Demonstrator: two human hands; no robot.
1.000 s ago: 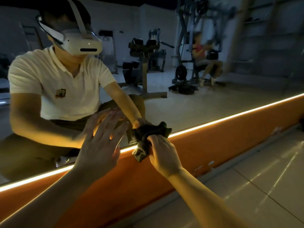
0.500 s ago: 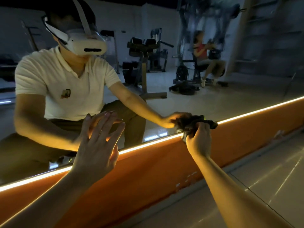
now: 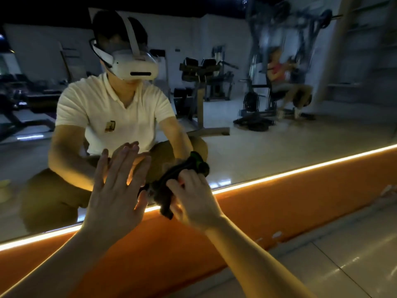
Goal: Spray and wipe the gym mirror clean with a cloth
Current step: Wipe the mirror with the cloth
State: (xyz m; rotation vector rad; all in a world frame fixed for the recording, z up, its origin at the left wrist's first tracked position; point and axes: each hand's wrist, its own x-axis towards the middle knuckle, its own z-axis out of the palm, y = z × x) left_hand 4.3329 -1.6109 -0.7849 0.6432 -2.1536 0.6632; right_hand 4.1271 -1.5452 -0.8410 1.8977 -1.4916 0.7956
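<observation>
The cloth (image 3: 184, 167) is dark and crumpled into a thick roll, and shows a green tinge at its upper end. A short tail hangs below the hand. It sits low on the mirror (image 3: 279, 147), just above the bottom edge and left of the middle of that edge. Cloth and reflection run together, so it seems to touch the glass.

The right hand (image 3: 194, 201) grips the roll from behind. Its fingers (image 3: 187, 179) are curled tight over the cloth, and the thumb side is hidden under the fabric.

The left hand (image 3: 116, 190) is just left of the cloth, palm toward the glass. Its fingers (image 3: 126, 160) are straight, close together and hold nothing. Their tips meet the tips in the reflection. The heel of the hand lies over the bottom edge.

A glowing light strip (image 3: 300, 171) runs along the mirror's bottom edge, and warm light shines between the left hand's fingers. Below it is an orange ledge (image 3: 268, 214) with a few pale chips, then a pale tiled floor (image 3: 354, 265).

The glass looks dim and smooth. It reflects a crouching person in a white shirt and white headset, gym machines, and a blurred seated figure at the upper right. Whether the surface is wet or streaked cannot be told.
</observation>
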